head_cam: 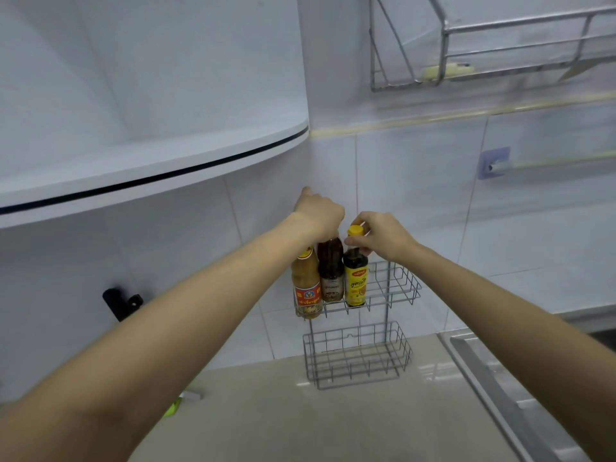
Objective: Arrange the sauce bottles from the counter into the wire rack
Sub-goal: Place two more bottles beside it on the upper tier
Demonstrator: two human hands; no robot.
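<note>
three sauce bottles were stood side by side at the left end of the wire rack's [383, 296] upper basket: an orange sauce bottle [306, 285], a dark brown bottle [330, 271] and a yellow-capped bottle [355, 278]. the left hand [318, 213] was closed over the brown bottle's top. the yellow cap was pinched in the right hand's [378, 235] grip. the lower basket [358, 355] was set near the counter [300, 421].

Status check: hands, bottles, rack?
Left hand atop middle bottle; right hand gripping yellow-capped bottle. Three bottles in upper basket. Lower basket empty.
</note>
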